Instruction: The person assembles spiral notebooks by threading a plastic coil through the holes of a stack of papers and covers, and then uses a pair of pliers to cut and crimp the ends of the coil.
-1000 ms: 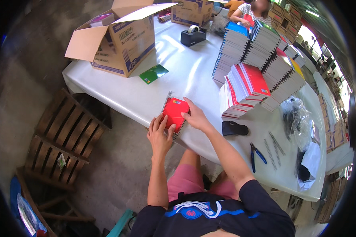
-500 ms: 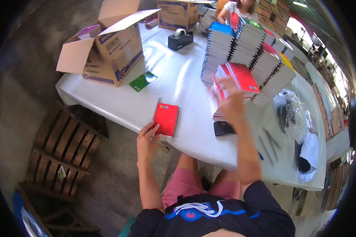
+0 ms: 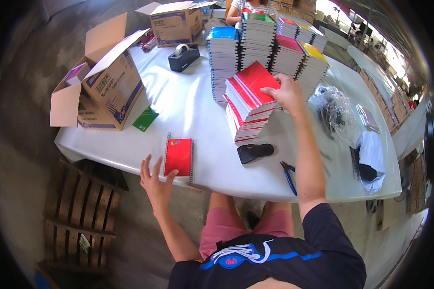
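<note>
A small red notebook lies near the table's front edge, with metal spiral coils along both long sides. My left hand is beside it, fingers spread, the thumb at its lower left corner. To the right, red-covered notebooks stand in an uneven pile. My right hand pinches the right edge of the top red notebook, thumb on the cover; the fingers underneath are partly hidden. In front of this pile lie a black pouch and blue-handled pliers.
Tall stacks of bound notebooks rise behind the red pile. An opened carton, a green card and a tape dispenser occupy the left. Clear plastic wrapping lies at the right. A person sits across the table.
My right hand has gone from a blur over the red pile to gripping its top notebook's edge. My left fingers have spread and come partly off the small notebook. The view has shifted.
</note>
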Demonstrator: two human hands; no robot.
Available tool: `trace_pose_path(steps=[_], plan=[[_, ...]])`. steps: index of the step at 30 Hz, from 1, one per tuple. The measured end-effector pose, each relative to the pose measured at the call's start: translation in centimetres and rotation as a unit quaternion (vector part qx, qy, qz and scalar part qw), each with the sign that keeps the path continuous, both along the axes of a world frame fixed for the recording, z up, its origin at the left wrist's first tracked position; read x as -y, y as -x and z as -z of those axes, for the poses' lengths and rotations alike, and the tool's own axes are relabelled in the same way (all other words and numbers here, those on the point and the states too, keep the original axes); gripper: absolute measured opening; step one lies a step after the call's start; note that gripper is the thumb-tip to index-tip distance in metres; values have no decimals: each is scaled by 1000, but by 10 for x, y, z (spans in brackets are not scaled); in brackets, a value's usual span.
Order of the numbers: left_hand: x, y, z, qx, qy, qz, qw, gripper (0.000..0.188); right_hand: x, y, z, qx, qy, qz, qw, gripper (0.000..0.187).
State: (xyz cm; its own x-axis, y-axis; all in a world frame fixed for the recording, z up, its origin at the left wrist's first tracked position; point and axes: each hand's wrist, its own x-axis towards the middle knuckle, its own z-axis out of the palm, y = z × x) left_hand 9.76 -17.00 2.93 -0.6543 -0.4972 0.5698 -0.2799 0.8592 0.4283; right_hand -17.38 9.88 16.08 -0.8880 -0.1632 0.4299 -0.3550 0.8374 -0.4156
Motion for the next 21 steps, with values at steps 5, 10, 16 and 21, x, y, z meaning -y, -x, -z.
trace_pose_path(steps=[5,10,16,21], plan=[[-57,36,-55,-218,-156,141,953,55,-4,-16,-5,-29,101,13,994,53],[-135,70,-69,-262,-570,353,694,69,-12,-108,11,-23,291,-217,931,39],[-121,62,-39,-69,-304,360,879,22,-93,-149,72,208,290,-163,920,32],[-147,65,-15,164,107,312,930,24,-166,-112,145,12,-150,49,987,29]])
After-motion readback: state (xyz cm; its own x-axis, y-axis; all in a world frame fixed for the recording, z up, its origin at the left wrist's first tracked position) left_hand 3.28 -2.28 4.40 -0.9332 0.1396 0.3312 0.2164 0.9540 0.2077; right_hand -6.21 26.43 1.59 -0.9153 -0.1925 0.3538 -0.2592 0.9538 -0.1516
